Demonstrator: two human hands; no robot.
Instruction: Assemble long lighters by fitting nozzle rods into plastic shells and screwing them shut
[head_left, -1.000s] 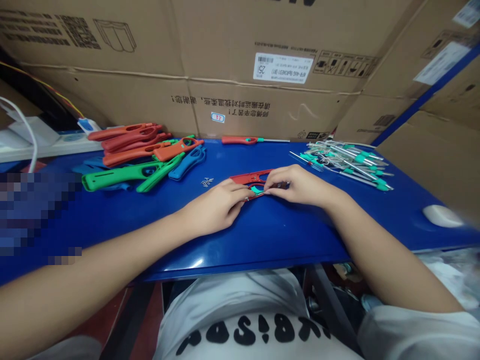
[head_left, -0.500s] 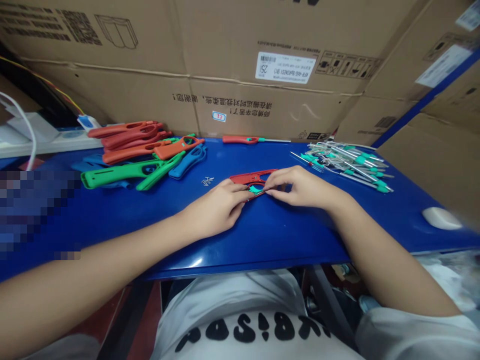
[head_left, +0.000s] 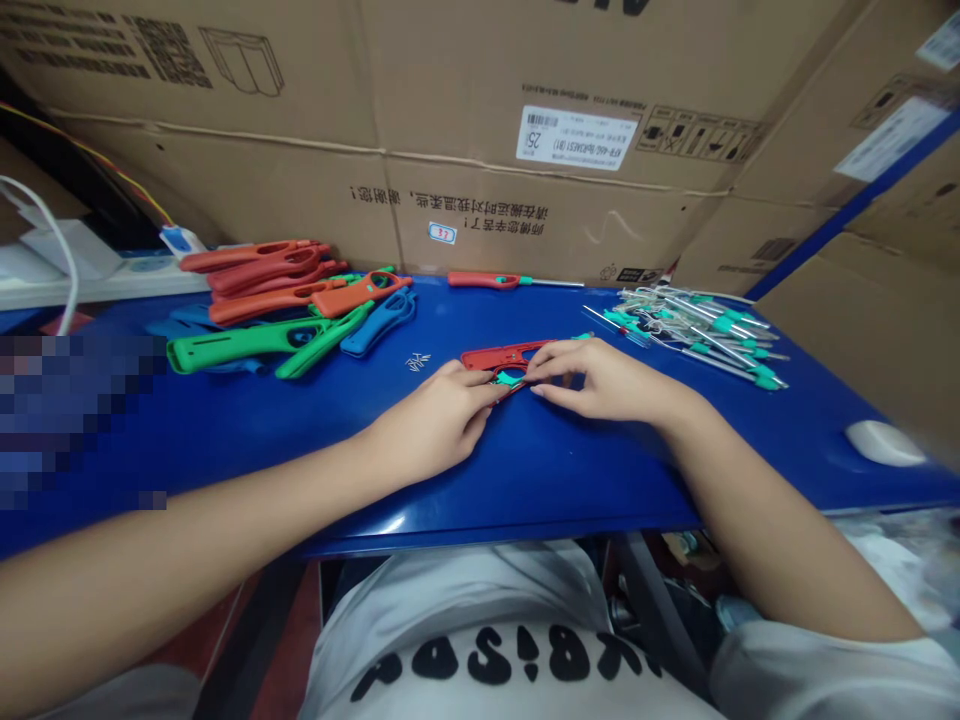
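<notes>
In the middle of the blue table, my left hand (head_left: pixel 442 420) is closed on a red lighter casing half, mostly hidden under its fingers. A small green trigger piece (head_left: pixel 508 379) shows between the fingertips of both hands. My right hand (head_left: pixel 600 380) is pinched at the right side of this piece; whether it grips the trigger or the casing's edge is hidden. Just behind the fingers lies another red casing half (head_left: pixel 486 358), with its inner side up. A bit of green shows past my right knuckles. Several tiny metal pins (head_left: pixel 418 362) lie left of the casing.
Red, orange, green and blue lighter casings (head_left: pixel 255 300) are piled at the left. A red lighter with a metal tube (head_left: pixel 484 281) lies at the back. Several metal tubes with green parts (head_left: pixel 712 330) heap at the right, near a white mouse-shaped object (head_left: pixel 885 443). Cardboard (head_left: pixel 450 130) walls the back.
The view has shifted slightly. My right hand sits a little lower, and a green bit shows above its knuckles. Both hands keep their hold.
</notes>
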